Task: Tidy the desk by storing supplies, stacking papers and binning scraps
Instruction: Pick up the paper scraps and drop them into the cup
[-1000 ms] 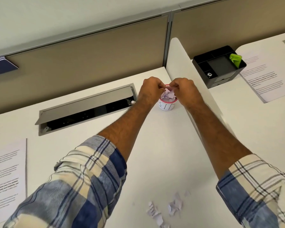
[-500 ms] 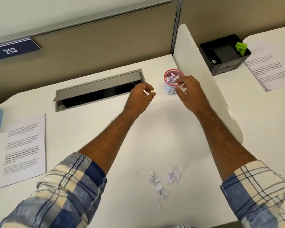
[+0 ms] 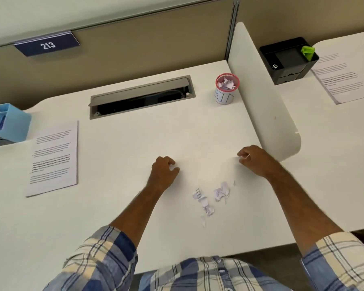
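A small white cup marked BIN (image 3: 224, 97) with a pink rim stands at the back of the desk, full of crumpled paper scraps (image 3: 226, 83). Several torn scraps (image 3: 210, 196) lie on the desk near the front. My left hand (image 3: 164, 171) hovers just left of and beyond them. My right hand (image 3: 253, 159) is just right of and beyond them. The fingers of both hands are loosely curled, and I see nothing held in either. A printed sheet (image 3: 53, 158) lies flat at the left.
A blue organiser (image 3: 7, 124) sits at the far left edge. An open cable tray (image 3: 141, 97) is set into the desk's back. A white divider (image 3: 265, 106) borders the right side. Beyond it are a black organiser (image 3: 288, 59) holding a green item (image 3: 307, 51), and more printed sheets (image 3: 343, 78).
Both hands have drawn back from the bin cup toward me, now near the loose scraps. The scraps they held over the cup lie inside it.
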Tool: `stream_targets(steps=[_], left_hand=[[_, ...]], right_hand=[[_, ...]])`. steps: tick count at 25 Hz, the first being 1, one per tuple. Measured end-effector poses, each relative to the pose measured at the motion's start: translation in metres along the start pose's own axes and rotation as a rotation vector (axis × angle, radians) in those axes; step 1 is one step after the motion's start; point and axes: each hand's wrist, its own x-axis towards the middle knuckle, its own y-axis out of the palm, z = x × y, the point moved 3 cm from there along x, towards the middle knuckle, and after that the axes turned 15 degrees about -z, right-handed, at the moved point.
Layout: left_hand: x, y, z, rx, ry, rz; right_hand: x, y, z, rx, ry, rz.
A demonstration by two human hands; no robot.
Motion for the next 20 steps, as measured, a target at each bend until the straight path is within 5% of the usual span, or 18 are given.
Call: stream_targets(steps=[20], left_hand=[[-0.092,0.046,-0.019,-0.115,-0.025,0.070]], right_hand=[[-0.105,0.066,0.025,-0.115,-0.186,0.152]])
